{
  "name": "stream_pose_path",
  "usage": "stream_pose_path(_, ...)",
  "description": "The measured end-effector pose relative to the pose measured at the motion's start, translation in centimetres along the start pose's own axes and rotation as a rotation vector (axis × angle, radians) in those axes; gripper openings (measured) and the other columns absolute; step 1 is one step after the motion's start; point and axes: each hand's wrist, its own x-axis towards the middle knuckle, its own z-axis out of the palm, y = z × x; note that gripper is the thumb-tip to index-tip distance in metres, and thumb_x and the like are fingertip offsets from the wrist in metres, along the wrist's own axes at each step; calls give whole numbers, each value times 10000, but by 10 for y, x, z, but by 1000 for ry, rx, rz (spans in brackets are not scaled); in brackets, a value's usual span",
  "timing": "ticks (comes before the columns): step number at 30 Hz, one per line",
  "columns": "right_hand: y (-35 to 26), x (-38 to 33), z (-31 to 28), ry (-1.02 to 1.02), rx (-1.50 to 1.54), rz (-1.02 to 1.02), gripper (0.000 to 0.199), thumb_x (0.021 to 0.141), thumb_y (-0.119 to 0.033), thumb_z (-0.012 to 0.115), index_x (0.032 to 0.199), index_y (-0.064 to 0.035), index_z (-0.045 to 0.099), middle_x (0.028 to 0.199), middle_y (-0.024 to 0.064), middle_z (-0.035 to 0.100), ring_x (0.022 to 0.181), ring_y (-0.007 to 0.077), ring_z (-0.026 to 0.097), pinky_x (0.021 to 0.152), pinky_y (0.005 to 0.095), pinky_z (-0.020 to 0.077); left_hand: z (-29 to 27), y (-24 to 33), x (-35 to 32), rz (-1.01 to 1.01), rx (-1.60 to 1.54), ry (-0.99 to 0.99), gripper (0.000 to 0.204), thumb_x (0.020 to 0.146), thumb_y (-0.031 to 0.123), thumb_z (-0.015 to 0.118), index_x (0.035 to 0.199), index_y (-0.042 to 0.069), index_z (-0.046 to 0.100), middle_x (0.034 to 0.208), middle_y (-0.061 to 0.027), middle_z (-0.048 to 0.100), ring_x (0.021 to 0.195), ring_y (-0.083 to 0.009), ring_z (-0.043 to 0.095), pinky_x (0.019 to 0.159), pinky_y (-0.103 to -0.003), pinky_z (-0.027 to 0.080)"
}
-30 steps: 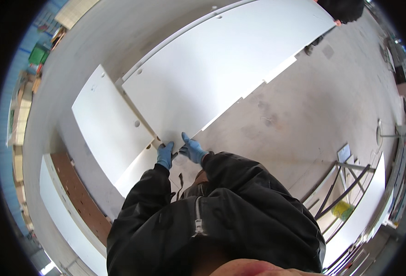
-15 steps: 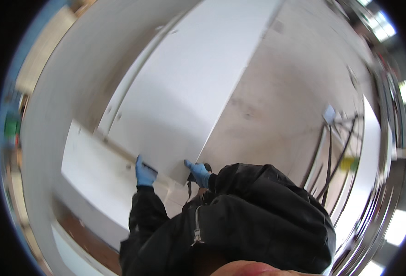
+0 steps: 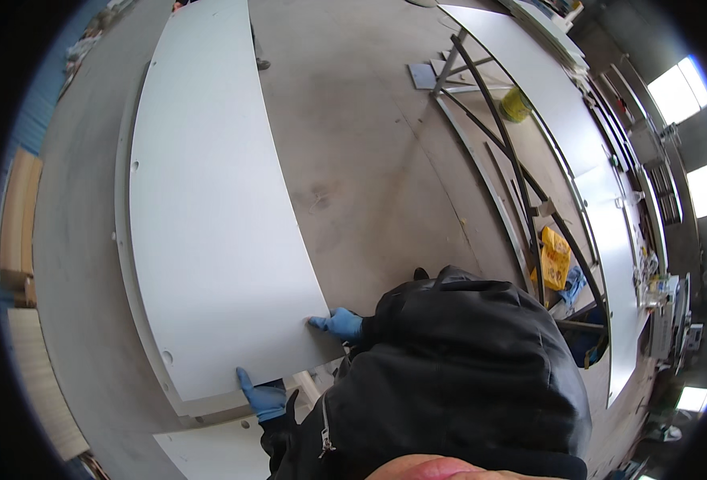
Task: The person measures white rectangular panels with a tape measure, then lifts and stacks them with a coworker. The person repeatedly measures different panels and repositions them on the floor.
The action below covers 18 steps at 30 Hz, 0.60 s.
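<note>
A long white panel (image 3: 209, 224) with small round holes along its left edge stretches away from me. My left hand (image 3: 264, 398), in a blue glove, grips its near end, thumb on top and the other fingers under the edge. At the near right corner my right hand (image 3: 340, 324), gloved the same, holds the panel's side edge with its fingers partly hidden below. Another pale board (image 3: 126, 240) shows beneath the panel along its left side. Close to my left hand lies a second white panel (image 3: 213, 453), lower down.
At right stands a worktable (image 3: 521, 56) on dark metal legs (image 3: 501, 120). Beneath it are a yellow-green bucket (image 3: 516, 104) and a yellow bag (image 3: 556, 258). Stacked boards (image 3: 19, 216) line the far left. Another person's shoe (image 3: 263, 64) shows beside the panel's far end.
The panel's far end has swung left in view, and the lower white panel has slid down toward the bottom edge. Both hands keep hold; the worktable now shows more fully.
</note>
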Motion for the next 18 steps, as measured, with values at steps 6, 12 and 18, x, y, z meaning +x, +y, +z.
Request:
stream_pose_path(6,14,-33,-131,402,3,-135,787,843,-662,669,1067,92,648,927,189,710,838,263,699,724,389,564,109,-92,-4,-195,21,123,669,905,507,654,1391,70,513,1409,-111,542,1273,-301,516,1096,-467,421)
stream_pose_path(12,45,-88,-316,635,76,-347,583,922,-528,670,893,54,644,741,73,636,656,145,545,604,342,476,222,-243,-20,-471,-12,34,706,855,525,710,1366,75,523,1383,-121,545,1290,-313,496,1126,-466,402)
stream_pose_path(18,75,-154,-465,709,86,-418,512,966,-454,636,823,37,658,700,15,600,639,91,504,565,307,437,319,-373,-58,-509,-54,-104,588,923,465,655,1371,105,532,1374,-101,558,1273,-292,517,1122,-453,402)
